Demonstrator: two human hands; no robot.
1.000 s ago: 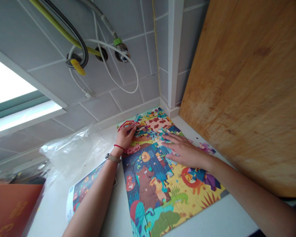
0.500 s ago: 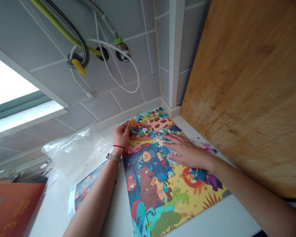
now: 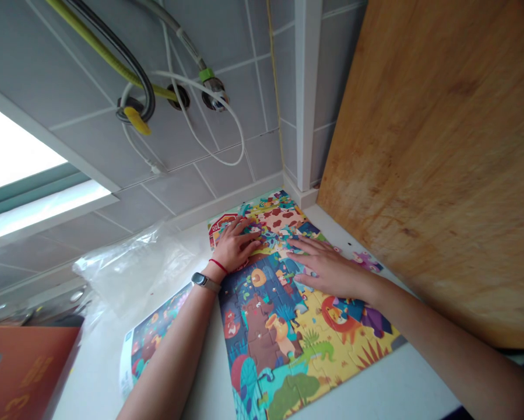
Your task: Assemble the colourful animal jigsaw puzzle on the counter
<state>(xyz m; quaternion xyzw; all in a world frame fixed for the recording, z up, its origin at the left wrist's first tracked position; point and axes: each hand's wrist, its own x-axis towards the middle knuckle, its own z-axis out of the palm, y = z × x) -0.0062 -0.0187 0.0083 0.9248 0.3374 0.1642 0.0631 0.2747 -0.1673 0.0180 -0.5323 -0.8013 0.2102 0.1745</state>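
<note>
A jigsaw puzzle (image 3: 268, 326) with a bear, a lion and a crocodile lies on the white surface, its near part joined together. Beyond it is a colourful illustrated sheet (image 3: 283, 219) with a spotted giraffe, strewn with loose puzzle pieces (image 3: 270, 238). My left hand (image 3: 234, 244) rests over the sheet's left side, fingers spread among the pieces and partly covering them. My right hand (image 3: 320, 262) lies flat, fingers stretched out, on the right edge of the joined part. Several purple pieces (image 3: 366, 261) lie just past the right wrist.
A printed picture sheet (image 3: 159, 326) lies left of the puzzle, partly under my left forearm. Clear plastic wrapping (image 3: 117, 262) and an orange box (image 3: 25, 367) are farther left. A wooden board (image 3: 436, 140) stands at the right; tiled wall and hoses (image 3: 148, 93) rise behind.
My left hand has gone from a pinch at the sheet's left edge to spread fingers, shifted right over the pieces. The red printed corner now shows. My right hand stays in place.
</note>
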